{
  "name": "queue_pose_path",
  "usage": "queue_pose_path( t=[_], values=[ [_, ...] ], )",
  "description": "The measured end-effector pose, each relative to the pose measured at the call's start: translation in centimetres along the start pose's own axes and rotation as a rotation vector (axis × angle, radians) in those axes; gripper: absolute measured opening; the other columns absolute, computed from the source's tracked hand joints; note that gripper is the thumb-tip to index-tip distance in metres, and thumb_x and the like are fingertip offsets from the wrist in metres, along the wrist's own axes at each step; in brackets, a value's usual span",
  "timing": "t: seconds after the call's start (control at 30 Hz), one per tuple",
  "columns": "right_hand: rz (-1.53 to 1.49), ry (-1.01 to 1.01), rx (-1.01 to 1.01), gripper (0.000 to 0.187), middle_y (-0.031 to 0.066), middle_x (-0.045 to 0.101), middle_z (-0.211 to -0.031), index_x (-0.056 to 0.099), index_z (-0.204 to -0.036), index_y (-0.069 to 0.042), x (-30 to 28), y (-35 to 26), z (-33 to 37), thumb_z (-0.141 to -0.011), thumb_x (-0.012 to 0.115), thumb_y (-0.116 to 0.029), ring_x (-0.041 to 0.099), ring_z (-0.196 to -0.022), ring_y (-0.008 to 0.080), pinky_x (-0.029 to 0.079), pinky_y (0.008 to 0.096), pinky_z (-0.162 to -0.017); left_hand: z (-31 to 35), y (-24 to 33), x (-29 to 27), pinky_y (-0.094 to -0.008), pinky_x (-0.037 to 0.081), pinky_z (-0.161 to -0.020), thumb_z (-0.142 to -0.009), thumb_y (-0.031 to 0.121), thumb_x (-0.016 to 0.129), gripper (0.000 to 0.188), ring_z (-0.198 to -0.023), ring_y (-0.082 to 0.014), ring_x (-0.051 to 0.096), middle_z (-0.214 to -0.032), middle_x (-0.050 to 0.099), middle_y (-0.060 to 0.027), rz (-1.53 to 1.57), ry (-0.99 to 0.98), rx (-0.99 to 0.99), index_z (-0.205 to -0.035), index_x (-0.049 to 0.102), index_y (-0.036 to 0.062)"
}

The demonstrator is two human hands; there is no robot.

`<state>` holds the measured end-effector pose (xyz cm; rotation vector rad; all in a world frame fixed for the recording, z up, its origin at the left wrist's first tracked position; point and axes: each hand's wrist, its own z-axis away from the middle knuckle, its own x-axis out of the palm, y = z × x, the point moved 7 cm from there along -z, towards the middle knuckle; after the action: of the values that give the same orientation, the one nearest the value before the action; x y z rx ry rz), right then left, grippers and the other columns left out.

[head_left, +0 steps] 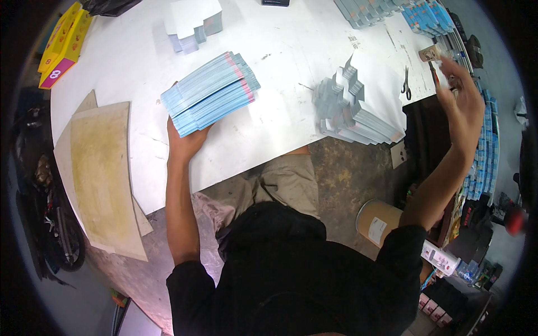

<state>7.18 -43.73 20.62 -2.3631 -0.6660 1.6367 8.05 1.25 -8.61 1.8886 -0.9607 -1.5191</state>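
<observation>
My left hand is wrapped round the near underside of a thick stack of blue flat cartons, raised at the left of the white table. The stack has a pink stripe near its right end, and some of my fingers are hidden beneath it. Out to the right, my right hand is lifted past the table's edge, thumb and fingers apart and blurred at the tips. Closest to it is an orange-and-black handled tool, whose kind I cannot make out. Black scissors lie just left of that.
Piles of folded grey-white cartons stand at the near right of the white table, with another pile at the back. Blue stacks fill the far right corner. Brown boards overhang the left edge. A cardboard drum stands on the floor.
</observation>
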Motion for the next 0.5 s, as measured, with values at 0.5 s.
queue_pose_path(
  t=[0.5],
  values=[
    [-1.196, 0.182, 1.129, 0.064, 0.0276, 0.067, -0.12, 0.031, -0.15, 0.004, 19.5, 7.9, 25.2, -0.1, 0.066, -0.014, 0.071, -0.107, 0.0371, 0.061, 0.0384, -0.077, 1.3, -1.7, 0.5, -0.0377, 0.054, -0.098, -0.084, 0.016, 0.088, 0.04, -0.11, -0.0278, 0.071, -0.118, 0.076, -0.013, 0.004, -0.049, -0.023, -0.121, 0.075, 0.0065]
  ],
)
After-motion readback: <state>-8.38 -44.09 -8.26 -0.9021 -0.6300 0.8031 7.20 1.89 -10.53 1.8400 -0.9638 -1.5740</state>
